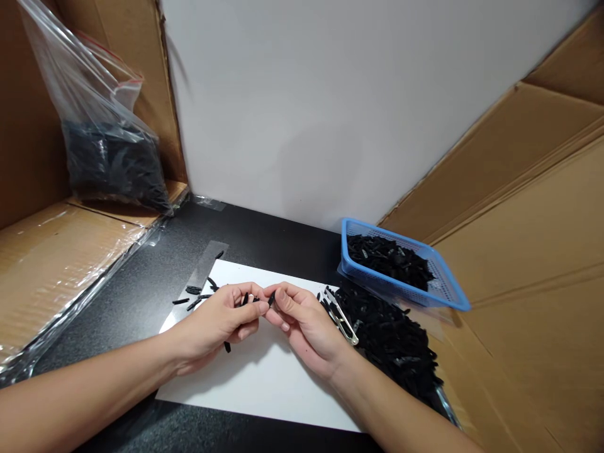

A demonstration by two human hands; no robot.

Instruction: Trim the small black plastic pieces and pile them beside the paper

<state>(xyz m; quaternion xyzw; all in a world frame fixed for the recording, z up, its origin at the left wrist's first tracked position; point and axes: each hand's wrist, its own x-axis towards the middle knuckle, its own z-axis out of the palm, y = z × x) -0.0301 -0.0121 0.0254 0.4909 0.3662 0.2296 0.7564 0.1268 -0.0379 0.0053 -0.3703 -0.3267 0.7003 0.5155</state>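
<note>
My left hand point(225, 318) and my right hand point(304, 321) meet above a white sheet point(264, 390), fingertips close together. A small, narrow black piece point(272, 298) is pinched in the fingers of my right hand, with the left thumb tip right beside it. More black shows between the curled fingers of my left hand, at least one slim piece point(245, 299); how many is hidden. Just right of my right hand, metal thread snips point(342, 318) lie against a large heap of similar black pieces point(396, 340).
Several loose black pieces point(193, 290) lie left of my left hand. At the back right stands a blue mesh basket point(346, 261) holding more black pieces. A clear zip bag point(113, 157) of black contents leans on cardboard at left. Cardboard walls point(533, 220) flank the black table point(278, 242).
</note>
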